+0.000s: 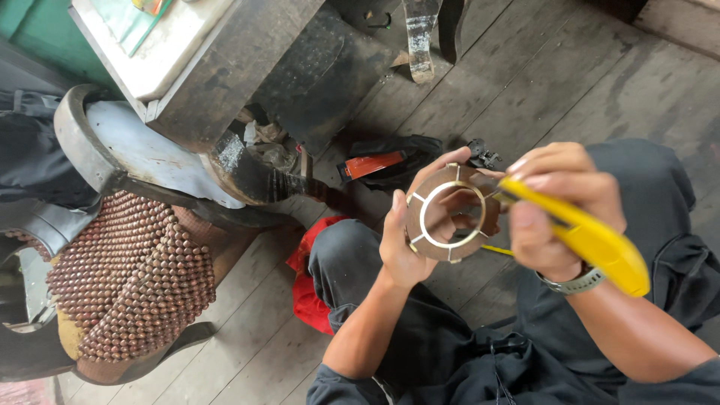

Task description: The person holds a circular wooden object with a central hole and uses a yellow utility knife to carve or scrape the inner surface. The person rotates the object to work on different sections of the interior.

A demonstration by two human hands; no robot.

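Observation:
My left hand point(409, 232) holds a flat brown ring point(450, 211) with a shiny metal inner rim and several radial slots, fingers curled round its edge. My right hand point(559, 206) grips a yellow-handled utility knife point(581, 232), whose tip touches the ring's right edge. A metal watch band sits on my right wrist. Both hands are above my lap, with dark trousers point(352, 259) over bent knees.
A seat with a brown beaded cover point(131, 274) stands at the left. A dark metal machine base point(240, 67) rises above it. A red cloth point(306, 289) lies under my left knee, and an orange-and-black tool point(373, 163) rests on the wooden plank floor point(525, 82).

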